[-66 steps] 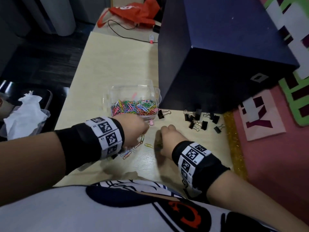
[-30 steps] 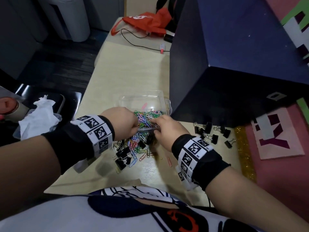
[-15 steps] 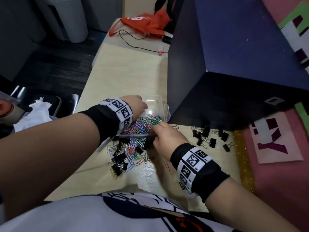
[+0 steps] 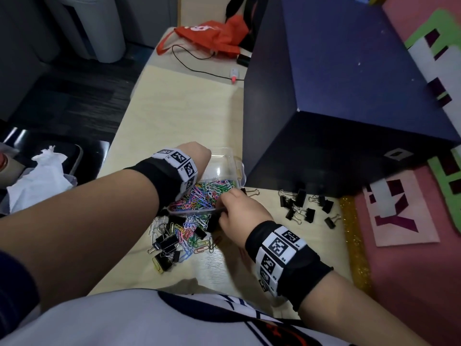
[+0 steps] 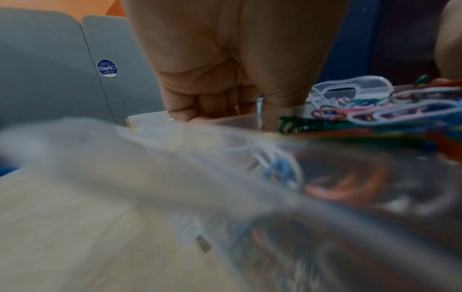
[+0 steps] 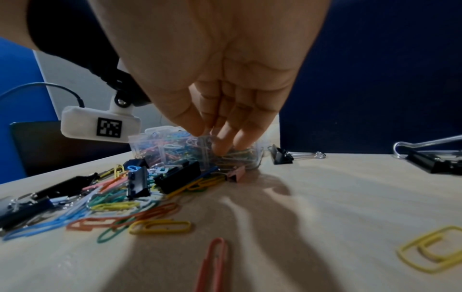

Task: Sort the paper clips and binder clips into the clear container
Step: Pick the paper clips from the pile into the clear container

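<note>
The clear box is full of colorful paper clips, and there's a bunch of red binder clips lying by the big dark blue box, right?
Not quite. The binder clips lying by the big dark blue box are black, not red, as the head view shows. The rest is right: the clear box is full of colorful paper clips.

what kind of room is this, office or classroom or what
Probably an office or craft workroom, though I can't be sure: a light wood desk strewn with paper clips and black binder clips, a grey partition panel, and pink cut-letter signage beside it.
</note>
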